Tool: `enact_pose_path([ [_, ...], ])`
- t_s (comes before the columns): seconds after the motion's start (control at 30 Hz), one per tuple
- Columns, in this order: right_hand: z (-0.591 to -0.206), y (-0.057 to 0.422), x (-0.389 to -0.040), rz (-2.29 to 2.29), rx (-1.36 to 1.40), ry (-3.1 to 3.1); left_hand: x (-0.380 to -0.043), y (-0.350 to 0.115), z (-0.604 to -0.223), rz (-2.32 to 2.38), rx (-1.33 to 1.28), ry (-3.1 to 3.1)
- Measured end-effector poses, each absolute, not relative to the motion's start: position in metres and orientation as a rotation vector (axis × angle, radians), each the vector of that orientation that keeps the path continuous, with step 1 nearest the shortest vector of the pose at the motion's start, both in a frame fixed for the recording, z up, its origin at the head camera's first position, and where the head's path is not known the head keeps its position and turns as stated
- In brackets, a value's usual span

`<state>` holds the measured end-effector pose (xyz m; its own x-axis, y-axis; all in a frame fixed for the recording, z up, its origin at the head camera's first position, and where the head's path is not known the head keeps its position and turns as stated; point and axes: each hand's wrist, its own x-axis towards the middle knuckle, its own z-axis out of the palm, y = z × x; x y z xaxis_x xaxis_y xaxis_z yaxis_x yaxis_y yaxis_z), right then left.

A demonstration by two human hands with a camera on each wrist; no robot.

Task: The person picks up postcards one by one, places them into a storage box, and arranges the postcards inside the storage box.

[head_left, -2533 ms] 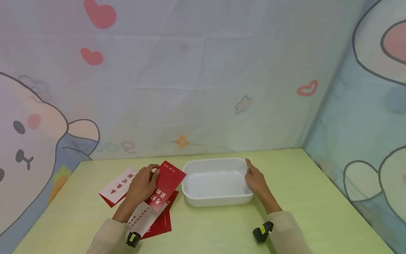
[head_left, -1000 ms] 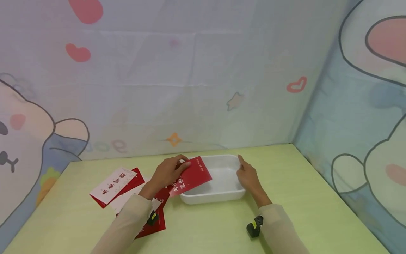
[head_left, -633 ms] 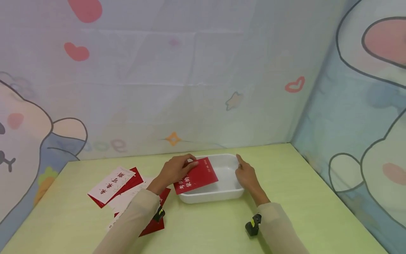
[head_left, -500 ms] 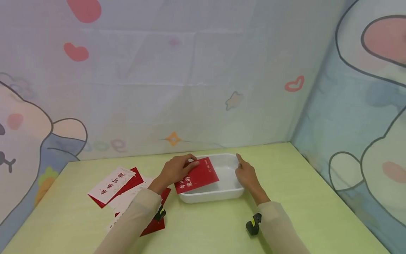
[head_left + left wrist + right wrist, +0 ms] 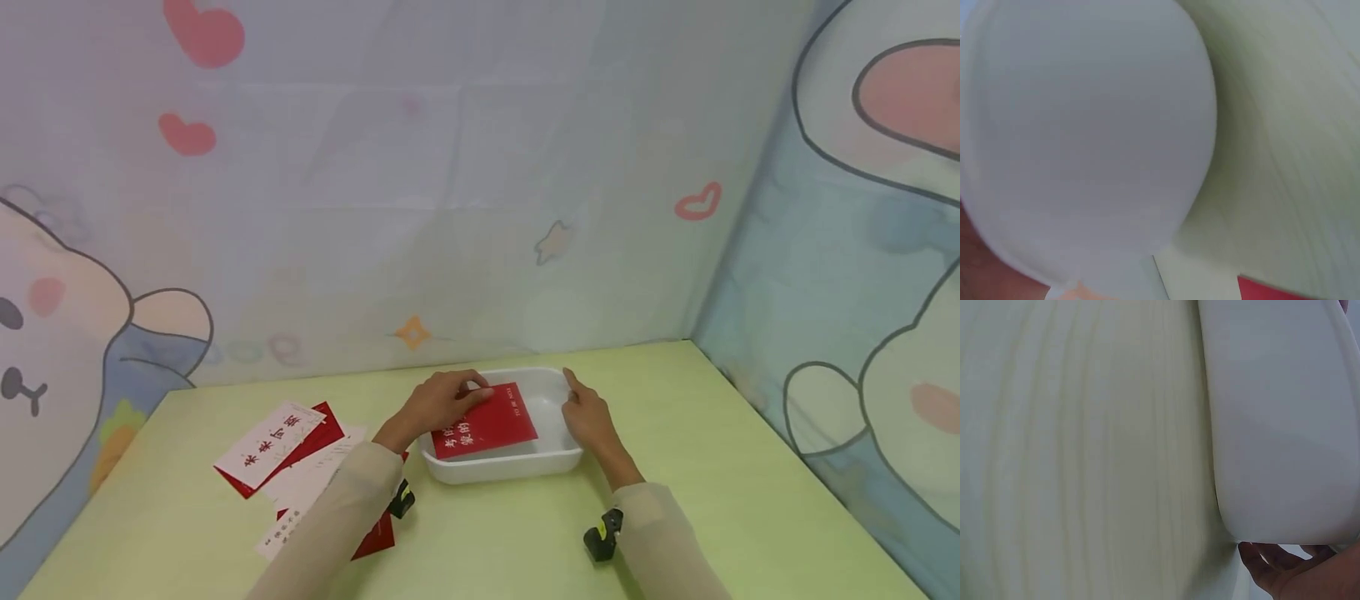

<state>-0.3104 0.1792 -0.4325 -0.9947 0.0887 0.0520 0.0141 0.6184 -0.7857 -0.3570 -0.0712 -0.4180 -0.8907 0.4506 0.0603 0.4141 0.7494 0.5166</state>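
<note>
A red card (image 5: 498, 423) with white characters is pinched between the thumb and fingers of my left hand (image 5: 441, 402), at the left part of a white rectangular basin (image 5: 510, 469). The card overlaps the basin's inside in the head view. At the basin's right end, my right hand (image 5: 588, 418) grips the rim, its thumb along the top. The right wrist view has that hand's fingers (image 5: 1260, 565) under the basin's end and the basin's smooth outer wall (image 5: 1285, 425). In the left wrist view the basin wall (image 5: 1097, 137) covers much of the frame, and the card is hidden.
Left of the basin lies a loose pile: a white card with red characters (image 5: 270, 442), a red card (image 5: 321, 435), white sheets and another red card (image 5: 377, 537), partly behind my left sleeve (image 5: 337, 525). A printed cloth wall (image 5: 375, 208) stands behind the pale green table (image 5: 720, 483).
My left hand has carried the red card rightward from above the pile to the basin, and it now sits lower, more inside the rim. My right hand has kept its grip on the basin's end.
</note>
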Motion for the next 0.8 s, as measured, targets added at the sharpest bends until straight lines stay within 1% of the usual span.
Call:
enact_pose_path([
  [0.43,-0.430,0.175,-0.309,1.316,-0.034,-2.752,-0.358,-0.068,-0.422,0.782,0.749,2.888],
  [0.67,-0.430,0.169,-0.311,1.305,-0.034,-2.762,-0.355,-0.071,-0.427,0.630,0.802,2.925],
  [0.8,-0.433,0.166,-0.311,1.304,-0.042,-2.773,-0.351,-0.074,-0.431,0.624,0.806,2.914],
])
